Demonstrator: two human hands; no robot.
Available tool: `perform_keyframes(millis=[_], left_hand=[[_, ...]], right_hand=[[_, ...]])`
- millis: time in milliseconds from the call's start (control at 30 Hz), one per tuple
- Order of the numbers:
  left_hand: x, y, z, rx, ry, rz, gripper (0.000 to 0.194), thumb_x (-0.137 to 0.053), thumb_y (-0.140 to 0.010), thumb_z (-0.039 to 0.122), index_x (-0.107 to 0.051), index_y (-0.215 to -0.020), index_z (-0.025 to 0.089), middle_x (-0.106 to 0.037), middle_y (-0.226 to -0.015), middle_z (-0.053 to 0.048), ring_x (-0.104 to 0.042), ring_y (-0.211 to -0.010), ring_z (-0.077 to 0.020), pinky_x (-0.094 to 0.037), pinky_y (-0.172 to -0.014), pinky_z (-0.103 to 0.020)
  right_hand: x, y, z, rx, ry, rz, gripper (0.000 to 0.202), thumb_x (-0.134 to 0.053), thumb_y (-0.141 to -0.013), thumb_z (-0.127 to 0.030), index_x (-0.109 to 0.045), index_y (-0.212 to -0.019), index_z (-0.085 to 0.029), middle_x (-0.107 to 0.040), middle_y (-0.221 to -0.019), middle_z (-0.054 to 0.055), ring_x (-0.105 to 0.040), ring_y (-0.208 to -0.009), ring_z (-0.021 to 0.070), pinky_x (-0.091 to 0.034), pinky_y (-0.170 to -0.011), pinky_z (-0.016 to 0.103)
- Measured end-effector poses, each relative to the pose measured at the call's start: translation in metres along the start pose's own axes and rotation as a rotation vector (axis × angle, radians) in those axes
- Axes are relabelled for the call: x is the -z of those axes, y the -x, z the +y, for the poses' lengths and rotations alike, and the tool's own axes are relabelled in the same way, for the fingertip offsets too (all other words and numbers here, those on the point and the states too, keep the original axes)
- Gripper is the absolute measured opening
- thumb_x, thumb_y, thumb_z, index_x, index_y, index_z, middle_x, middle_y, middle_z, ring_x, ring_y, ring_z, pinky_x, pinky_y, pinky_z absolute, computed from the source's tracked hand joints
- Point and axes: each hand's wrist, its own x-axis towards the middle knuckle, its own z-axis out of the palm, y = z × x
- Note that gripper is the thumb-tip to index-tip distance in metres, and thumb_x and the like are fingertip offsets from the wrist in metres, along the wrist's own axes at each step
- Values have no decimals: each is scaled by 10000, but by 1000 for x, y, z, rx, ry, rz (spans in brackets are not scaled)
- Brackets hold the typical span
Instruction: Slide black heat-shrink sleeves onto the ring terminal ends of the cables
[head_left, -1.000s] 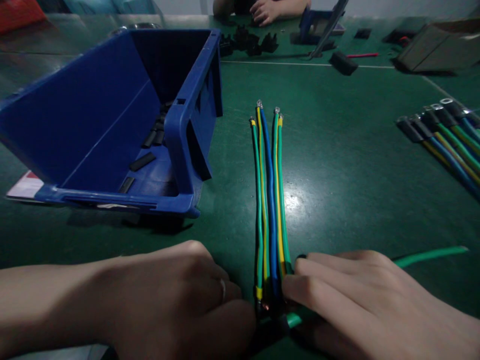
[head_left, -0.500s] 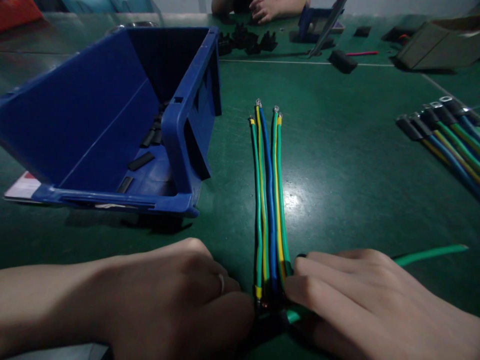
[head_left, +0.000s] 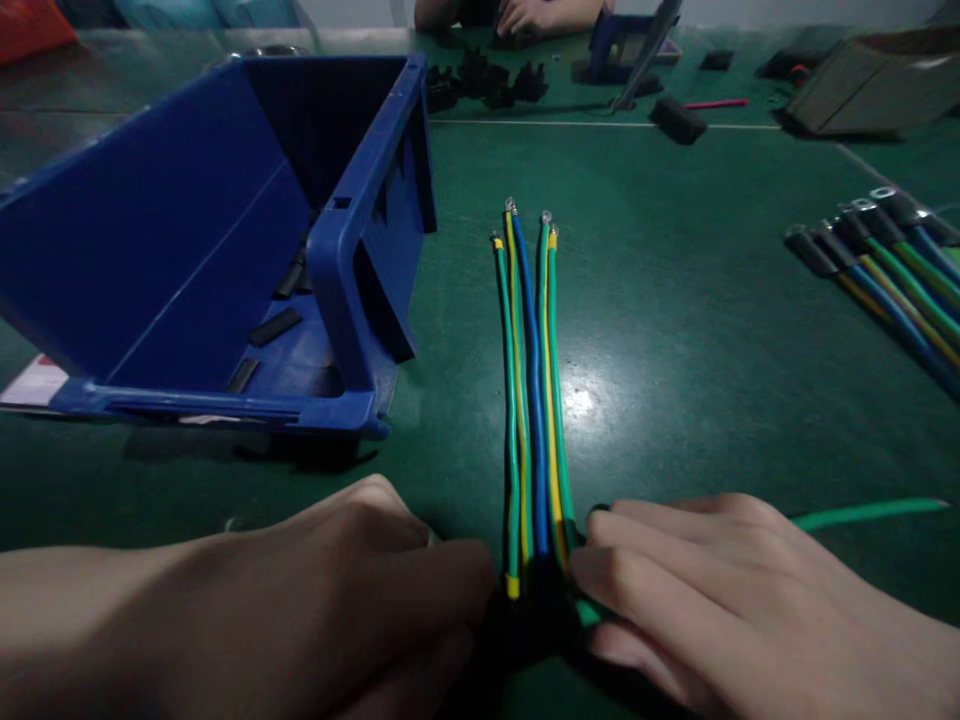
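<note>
Several short wires in green, blue and green-yellow lie side by side before me, with metal lugs at their far ends. Just left of their near ends is my left hand, its fingers curled closed; whatever they pinch is hidden in dark shadow. My right hand is closed on a green wire, whose one end sticks out to the right while a short piece shows by the thumb. The fingertips of that hand sit against the right side of the row. The wires' near ends are mostly dark.
A blue bin with black sleeve pieces stands at left. Lugged cables lie at right. At the back are black parts, a black block, a box and another person's hand.
My left hand has shifted slightly left and turned, its ring now nearly hidden. The right hand stays almost in place on the green wire. The whole view has slid slightly left.
</note>
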Motion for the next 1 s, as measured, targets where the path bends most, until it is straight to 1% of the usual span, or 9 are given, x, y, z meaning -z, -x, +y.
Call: perform_keyframes(millis=[33, 67, 167, 267, 433, 600, 767, 867, 1000], left_hand=[[0, -1, 7, 34, -3, 5, 364, -581, -1101, 448, -759, -832, 279, -560, -535, 54, -449, -396, -98, -424, -409, -167], [0, -2, 14, 158, -15, 59, 399, -470, -1152, 377, -751, -887, 276, -543, -542, 56, -415, -406, -110, -399, -409, -180], [1, -9, 22, 230, 105, -20, 415, -411, -1171, 393, -728, -934, 267, -539, -573, 63, -426, -436, -107, -352, -395, -171], [4, -14, 18, 229, 203, -99, 429, -401, -1166, 452, -676, -905, 253, -507, -576, 63, -415, -448, -106, -333, -404, -187], [8, -13, 17, 306, 199, -91, 425, -422, -1152, 514, -637, -895, 253, -519, -630, 49, -431, -512, -124, -364, -479, -223], [8, -9, 18, 368, 295, -156, 466, -409, -1147, 615, -590, -916, 252, -442, -623, 58, -353, -513, -131, -289, -463, -264], [6, -6, 1, 354, 455, -272, 439, -406, -1187, 569, -566, -957, 230, -479, -676, 52, -379, -549, -111, -286, -473, -238], [3, -4, -5, 409, 559, -253, 466, -417, -1190, 587, -599, -976, 215, -532, -695, 45, -409, -552, -95, -287, -467, -214], [0, -2, -4, 458, 624, -247, 504, -427, -1177, 625, -597, -950, 209, -519, -677, 52, -386, -534, -85, -251, -448, -211]], right_hand=[[1, 0, 1, -2, 19, 11, 364, -218, -1253, -342, -429, -963, -276, -633, -774, -94, -608, -597, 97, -364, -494, 304], [1, -1, 2, -3, 48, 29, 353, -231, -1253, -327, -422, -960, -276, -616, -761, -96, -598, -593, 98, -363, -500, 298], [4, -3, 5, -8, 173, 99, 344, -265, -1249, -274, -431, -948, -265, -554, -708, -96, -536, -556, 101, -358, -523, 290], [6, -4, 7, 0, 261, 138, 359, -260, -1247, -241, -430, -931, -256, -527, -680, -96, -485, -518, 92, -363, -553, 278], [7, -2, 5, -22, 325, 162, 366, -251, -1245, -242, -450, -938, -255, -478, -655, -94, -456, -476, 94, -325, -502, 288], [8, -1, 6, -12, 312, 128, 328, -267, -1238, -219, -513, -1022, -232, -530, -689, -83, -523, -495, 91, -335, -490, 295], [8, 2, 7, -17, 283, 93, 306, -285, -1235, -235, -472, -992, -251, -516, -689, -83, -519, -480, 95, -328, -484, 311], [8, 3, 7, -14, 267, 70, 306, -276, -1236, -236, -469, -1000, -250, -523, -691, -84, -523, -476, 92, -335, -479, 306], [8, 2, 6, -14, 236, 45, 330, -245, -1229, -197, -431, -964, -261, -544, -696, -80, -548, -483, 87, -352, -469, 296]])
